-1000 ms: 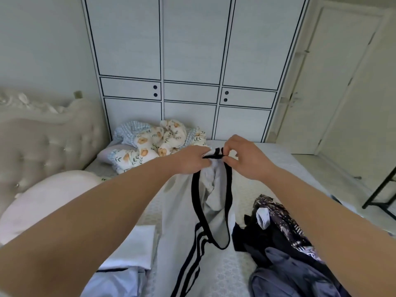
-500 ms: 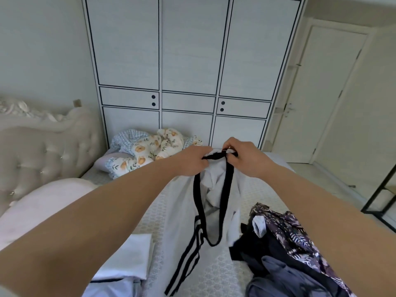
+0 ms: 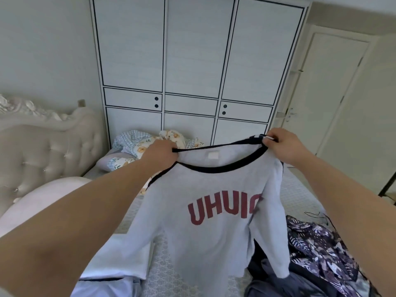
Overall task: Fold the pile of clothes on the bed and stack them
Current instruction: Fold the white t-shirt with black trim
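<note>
The two hands, close together at the collar a second ago, are now spread wide apart, and the grey T-shirt (image 3: 205,228) that hung as a narrow bunched strip with its black stripes showing now hangs open between them, its front with dark red letters facing the camera. The left hand (image 3: 159,154) grips the black-trimmed neckline at one shoulder with curled fingers; the right hand (image 3: 282,146) pinches the other shoulder at the collar, beside a small white tag. The shirt is held up in the air above the bed (image 3: 162,249), its hem hanging down toward the patterned bedspread. The view has also tipped upward, so more of the white wardrobe (image 3: 192,61) shows than before. Counted: one shirt in hand; one pile of unfolded clothes (image 3: 317,254) at lower right, where a dark purple printed garment and a grey-blue one can be told apart; one stack of folded white clothes (image 3: 120,264) at lower left; one bundle of fruit-print bedding (image 3: 150,144) at the far end; one tufted headboard (image 3: 47,151); one door (image 3: 334,93) on the right.
</note>
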